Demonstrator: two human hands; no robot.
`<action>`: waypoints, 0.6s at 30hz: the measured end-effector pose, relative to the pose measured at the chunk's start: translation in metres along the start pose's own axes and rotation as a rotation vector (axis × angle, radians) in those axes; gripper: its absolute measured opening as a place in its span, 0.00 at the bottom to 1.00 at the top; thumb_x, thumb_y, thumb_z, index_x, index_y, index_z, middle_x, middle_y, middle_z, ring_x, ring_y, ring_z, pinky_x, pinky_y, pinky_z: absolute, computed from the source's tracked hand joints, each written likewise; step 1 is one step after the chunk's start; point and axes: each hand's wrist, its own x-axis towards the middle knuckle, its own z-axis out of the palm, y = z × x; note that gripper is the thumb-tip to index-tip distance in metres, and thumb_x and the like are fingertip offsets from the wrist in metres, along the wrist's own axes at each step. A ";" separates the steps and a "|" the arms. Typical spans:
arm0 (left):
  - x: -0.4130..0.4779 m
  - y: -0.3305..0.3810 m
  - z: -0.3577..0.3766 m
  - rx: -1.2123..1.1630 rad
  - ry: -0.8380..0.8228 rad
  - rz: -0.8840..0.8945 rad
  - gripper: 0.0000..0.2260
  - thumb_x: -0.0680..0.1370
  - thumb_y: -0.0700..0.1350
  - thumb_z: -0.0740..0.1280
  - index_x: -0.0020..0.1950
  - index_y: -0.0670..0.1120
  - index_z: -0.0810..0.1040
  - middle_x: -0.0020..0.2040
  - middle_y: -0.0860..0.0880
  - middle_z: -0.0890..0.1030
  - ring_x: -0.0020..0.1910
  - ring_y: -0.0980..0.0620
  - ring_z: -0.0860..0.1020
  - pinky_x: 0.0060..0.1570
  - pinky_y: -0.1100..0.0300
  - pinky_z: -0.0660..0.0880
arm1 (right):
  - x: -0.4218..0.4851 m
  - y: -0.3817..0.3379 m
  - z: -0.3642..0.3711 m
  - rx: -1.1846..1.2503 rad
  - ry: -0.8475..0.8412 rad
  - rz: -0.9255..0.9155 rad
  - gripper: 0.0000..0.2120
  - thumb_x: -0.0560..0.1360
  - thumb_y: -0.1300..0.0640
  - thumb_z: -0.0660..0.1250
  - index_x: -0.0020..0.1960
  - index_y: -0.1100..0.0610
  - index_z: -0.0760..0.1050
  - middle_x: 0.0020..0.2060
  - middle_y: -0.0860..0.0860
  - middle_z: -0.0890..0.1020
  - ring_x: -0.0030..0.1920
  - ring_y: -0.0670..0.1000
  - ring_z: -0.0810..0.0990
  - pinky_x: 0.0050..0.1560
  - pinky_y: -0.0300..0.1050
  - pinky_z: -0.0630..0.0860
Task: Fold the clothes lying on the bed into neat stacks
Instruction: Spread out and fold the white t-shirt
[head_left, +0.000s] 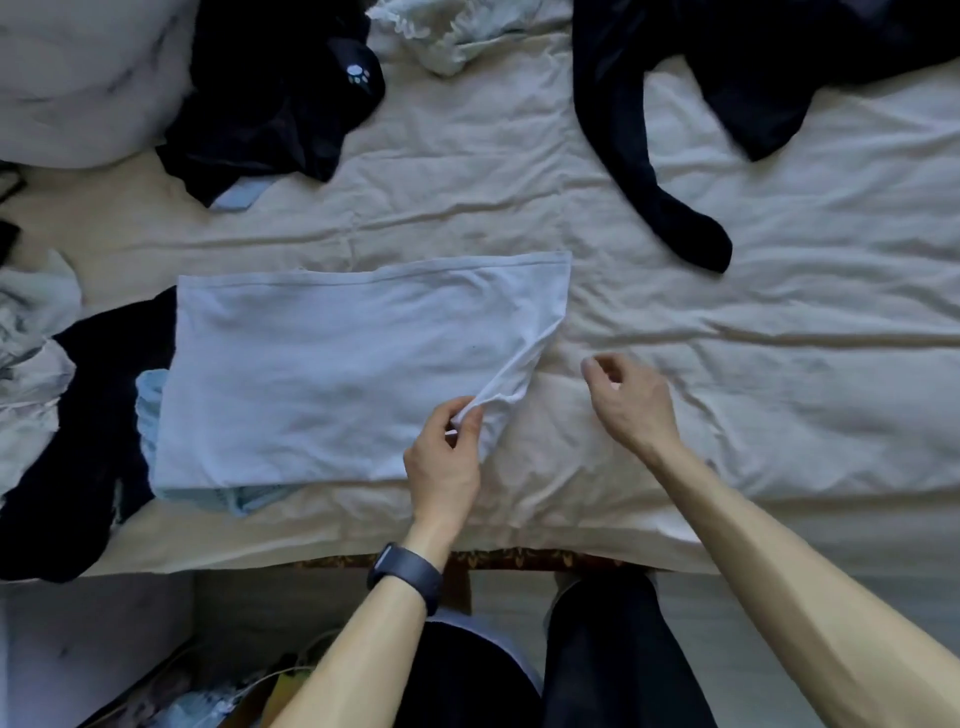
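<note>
A pale white-blue garment lies spread flat on the cream bed sheet, folded into a rough rectangle. My left hand, with a dark watch on the wrist, pinches the garment's near right corner and lifts it slightly off the sheet. To the right of that corner my right hand hovers above the sheet, fingers loosely curled and holding nothing.
Dark garments lie at the back left, back right and front left. A frilly white piece sits at the back. Crumpled pale cloth is at the left edge. The bed's near edge runs by my legs.
</note>
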 end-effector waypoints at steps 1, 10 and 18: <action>0.002 0.003 -0.008 -0.020 -0.001 -0.010 0.04 0.80 0.50 0.69 0.53 0.56 0.82 0.40 0.56 0.82 0.37 0.61 0.78 0.37 0.68 0.71 | 0.010 -0.018 -0.001 0.119 -0.062 0.059 0.20 0.80 0.39 0.61 0.57 0.54 0.81 0.53 0.47 0.83 0.57 0.49 0.80 0.56 0.46 0.72; 0.010 0.000 -0.029 -0.147 -0.053 -0.043 0.05 0.79 0.50 0.70 0.53 0.54 0.84 0.43 0.56 0.83 0.35 0.61 0.77 0.36 0.70 0.72 | 0.069 -0.094 0.027 0.602 -0.220 0.357 0.14 0.77 0.50 0.69 0.56 0.60 0.78 0.46 0.58 0.83 0.40 0.56 0.84 0.37 0.47 0.82; 0.032 -0.039 -0.061 -0.387 -0.109 -0.163 0.02 0.78 0.52 0.71 0.49 0.60 0.83 0.42 0.56 0.84 0.41 0.46 0.84 0.44 0.43 0.83 | 0.057 -0.120 0.039 0.564 -0.229 0.391 0.02 0.77 0.58 0.70 0.47 0.55 0.78 0.42 0.54 0.84 0.42 0.56 0.85 0.47 0.51 0.84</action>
